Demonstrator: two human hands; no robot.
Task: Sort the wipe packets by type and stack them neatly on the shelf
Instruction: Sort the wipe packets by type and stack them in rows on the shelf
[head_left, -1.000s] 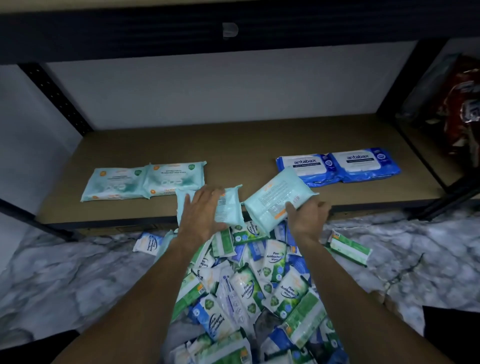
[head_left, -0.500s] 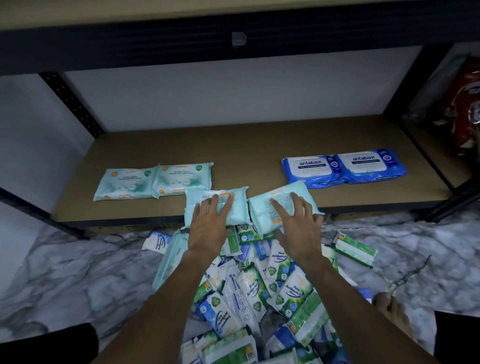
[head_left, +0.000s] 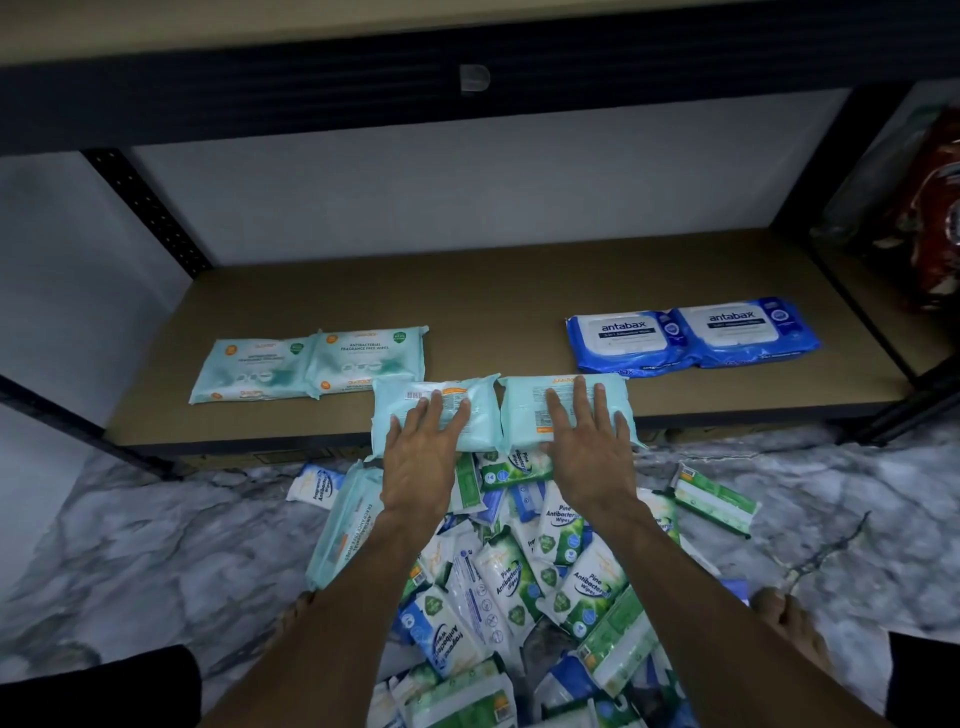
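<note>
Head view: lifted a second ago, the left teal packet (head_left: 397, 397) and right teal packet (head_left: 522, 410) are now being pressed flat, side by side, at the front edge of the shelf (head_left: 493, 312). The left hand (head_left: 421, 460) and right hand (head_left: 589, 449) are being held open, fingers straight, gripping nothing. That type is being grouped just beside the teal pair (head_left: 311, 369); the floor pile (head_left: 519, 577) is being left unsorted.

Four pale teal packets (head_left: 363, 358), two blue packets (head_left: 628, 338) on the shelf (head_left: 493, 291)

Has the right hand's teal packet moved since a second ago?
Yes: the teal packet dropped from tilted to flat on the shelf edge, under the right hand.
</note>
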